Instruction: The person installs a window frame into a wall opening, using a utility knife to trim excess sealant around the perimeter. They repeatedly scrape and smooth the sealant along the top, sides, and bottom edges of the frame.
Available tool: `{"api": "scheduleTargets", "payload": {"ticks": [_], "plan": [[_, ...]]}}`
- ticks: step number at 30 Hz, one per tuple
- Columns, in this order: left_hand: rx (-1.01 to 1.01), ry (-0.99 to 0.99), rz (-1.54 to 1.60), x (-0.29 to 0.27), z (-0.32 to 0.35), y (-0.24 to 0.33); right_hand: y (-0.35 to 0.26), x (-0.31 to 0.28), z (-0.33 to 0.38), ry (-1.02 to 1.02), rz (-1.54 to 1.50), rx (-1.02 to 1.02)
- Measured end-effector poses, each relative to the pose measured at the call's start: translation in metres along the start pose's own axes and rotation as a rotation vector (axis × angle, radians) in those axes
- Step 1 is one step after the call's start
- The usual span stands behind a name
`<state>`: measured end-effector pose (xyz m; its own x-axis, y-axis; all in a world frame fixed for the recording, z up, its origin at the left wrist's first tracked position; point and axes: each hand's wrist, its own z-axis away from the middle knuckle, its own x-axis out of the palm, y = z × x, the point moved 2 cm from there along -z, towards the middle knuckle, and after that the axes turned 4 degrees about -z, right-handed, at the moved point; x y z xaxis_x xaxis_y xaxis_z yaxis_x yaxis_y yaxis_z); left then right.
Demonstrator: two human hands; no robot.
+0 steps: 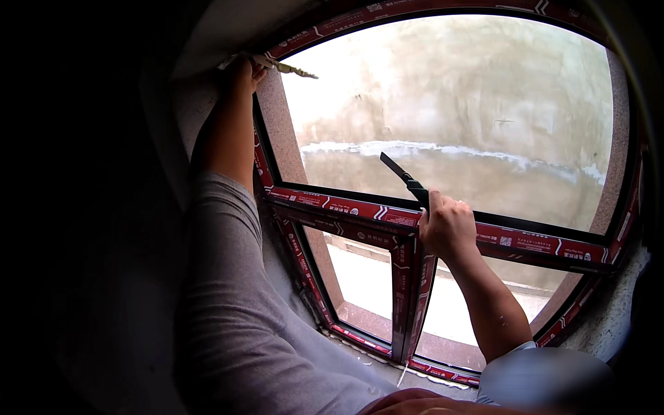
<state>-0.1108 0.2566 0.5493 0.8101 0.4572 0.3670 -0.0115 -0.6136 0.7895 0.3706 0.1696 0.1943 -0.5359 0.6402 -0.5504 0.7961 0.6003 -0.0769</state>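
Note:
My right hand (448, 225) is wrapped round the dark green handle of a utility knife (404, 175). Its long dark blade is extended, pointing up and left in front of the upper glass. At the upper left corner of the window, my raised left hand (256, 73) has its fingers curled in, partly hidden by the wrist. A ragged, yellowish strip that looks like cured foam (297, 70) juts out from those fingers over the glass. Red protective film with white print covers the window frame (373, 211) just behind both hands.
A large upper pane (449, 90) faces a rough plastered wall outside. Below the crossbar are two smaller panes, split by an upright mullion (407, 297). Pale foam (443, 381) lines the bottom edge of the frame. Rough wall (615, 321) borders the lower right.

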Motion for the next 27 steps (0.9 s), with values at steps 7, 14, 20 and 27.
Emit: {"api": "scheduleTargets", "payload": {"ticks": [7, 14, 20, 27], "plan": [[0.784, 0.139, -1.166, -0.168, -0.116, 0.146, -0.050, -0.009, -0.017, 0.083, -0.245, -0.124], [0.340, -0.392, -1.085, -0.037, 0.045, -0.020, -0.008, -0.011, -0.004, 0.003, -0.085, 0.019], [0.115, -0.607, -1.668, -0.123, 0.142, -0.002, -0.012, -0.014, -0.005, 0.041, -0.136, 0.015], [0.213, -0.268, -1.566, -0.221, 0.118, 0.037, -0.015, -0.013, -0.002, 0.030, -0.109, 0.020]]}}
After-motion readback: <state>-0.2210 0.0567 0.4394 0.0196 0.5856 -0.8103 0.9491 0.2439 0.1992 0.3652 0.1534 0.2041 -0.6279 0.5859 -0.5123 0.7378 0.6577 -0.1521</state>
